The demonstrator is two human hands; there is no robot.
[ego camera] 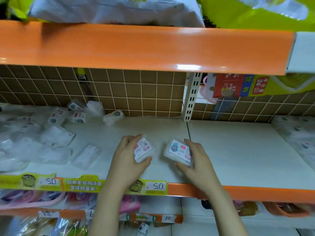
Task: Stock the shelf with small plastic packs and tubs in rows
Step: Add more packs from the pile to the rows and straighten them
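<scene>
Two clear tubs over shelf (230, 150) front: left hand (127, 160) gripping left tub (144, 149), right hand (196, 160) gripping right tub (179, 151); likely light, stiff, slick; holding by short edges looking best

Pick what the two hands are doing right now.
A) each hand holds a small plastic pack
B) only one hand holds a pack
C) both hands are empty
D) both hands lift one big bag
A: the left hand grips one small plastic pack, and the right hand grips another pack, over the white shelf.
</scene>
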